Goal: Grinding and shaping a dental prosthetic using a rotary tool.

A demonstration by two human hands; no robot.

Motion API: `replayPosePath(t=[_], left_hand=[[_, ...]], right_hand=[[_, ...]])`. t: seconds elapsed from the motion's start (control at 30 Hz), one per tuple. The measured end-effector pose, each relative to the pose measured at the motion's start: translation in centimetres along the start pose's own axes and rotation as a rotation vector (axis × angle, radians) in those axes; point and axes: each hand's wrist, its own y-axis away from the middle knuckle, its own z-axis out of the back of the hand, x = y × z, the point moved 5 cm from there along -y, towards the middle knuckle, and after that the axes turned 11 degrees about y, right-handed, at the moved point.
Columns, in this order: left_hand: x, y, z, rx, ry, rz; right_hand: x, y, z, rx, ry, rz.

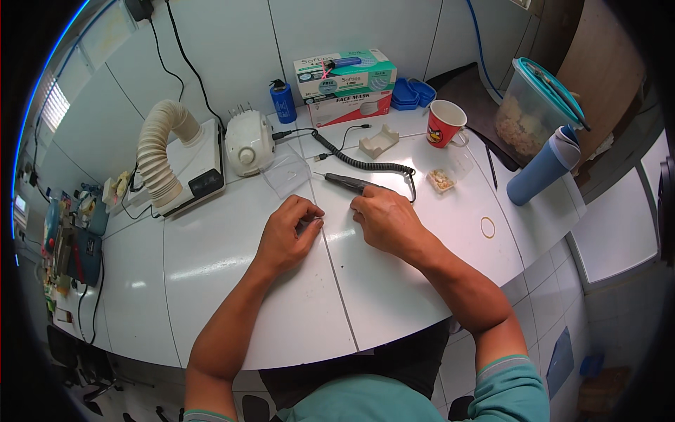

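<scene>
My left hand [290, 233] is over the middle of the white table, fingers curled and the thumb tip brought to the index finger. Anything in that pinch is too small to make out. Right of it, my right hand [391, 224] has its fingers bent inward, and its fingertips are partly hidden. Along its far side runs a dark rotary handpiece [344, 182], its thin metal tip pointing left. A coiled black cord [365, 166] leads from the handpiece to a white control unit [249, 144]. A clear plastic sheet or shield [287, 176] lies beyond my left hand.
A dust extractor with a ribbed hose [156, 151] stands at left. Behind are a blue canister [283, 103], stacked mask boxes [350, 107] and blue cases [410, 95]. Rightward are a red mug [439, 126], a small tub of pale pieces [441, 181], a rubber band [487, 227] and a blue bottle [540, 171].
</scene>
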Motion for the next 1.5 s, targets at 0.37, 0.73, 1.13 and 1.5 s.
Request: replayPosePath(t=[0.37,0.73,1.13,1.5], left_hand=[[-0.3,-0.3,-0.3,0.009,-0.026,0.004],[-0.5,-0.3,-0.5,0.003,-0.015,-0.005],[-0.2,-0.1,-0.3,0.007,-0.036,-0.018],[-7.9,-1.5,-6.8,0.113,-0.176,-0.374]], right_hand=[[-0.5,0.3,-0.2,-0.033,0.045,0.027],[-14.6,2.6,9.3,-0.206,0.133,-0.532],[-15.8,3.0,10.7,-0.632,-0.012,-0.462],[-19.5,4.4,9.3,-1.203,0.007,-0.415]])
